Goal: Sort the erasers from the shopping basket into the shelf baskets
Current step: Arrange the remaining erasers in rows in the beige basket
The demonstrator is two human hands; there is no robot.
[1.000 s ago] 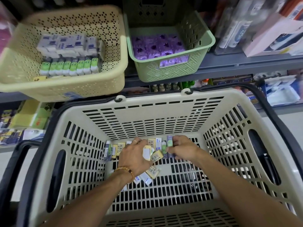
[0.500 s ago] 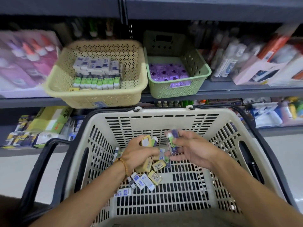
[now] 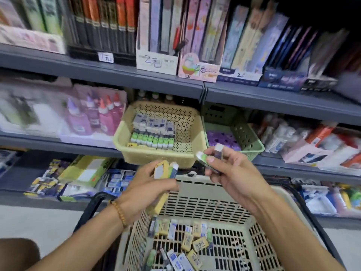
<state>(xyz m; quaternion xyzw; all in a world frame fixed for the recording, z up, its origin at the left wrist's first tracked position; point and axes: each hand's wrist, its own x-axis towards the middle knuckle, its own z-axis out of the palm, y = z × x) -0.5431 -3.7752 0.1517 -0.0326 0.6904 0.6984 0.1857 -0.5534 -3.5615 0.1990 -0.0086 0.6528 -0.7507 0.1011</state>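
- Head view: left hand (image 3: 150, 189) raised over the shopping basket (image 3: 197, 192), fingers curled around several erasers; a yellow eraser (image 3: 160, 169) and a green-sleeved one (image 3: 172, 170) stick up from the grip, another yellow one pokes out below the palm.
- Right hand (image 3: 232, 173) also raised, pinching a green-and-white eraser (image 3: 203, 158) plus a purple-sleeved one (image 3: 217, 151) between thumb and fingers.
- Loose erasers (image 3: 187, 243) lie scattered on the shopping basket floor: yellow, blue-white, green.
- Yellow shelf basket (image 3: 156, 155) just beyond the hands, with rows of grey and green erasers inside.
- Green shelf basket (image 3: 246, 139) beside it on the right, purple items inside.
- Bead bracelet (image 3: 119, 211) on left wrist.
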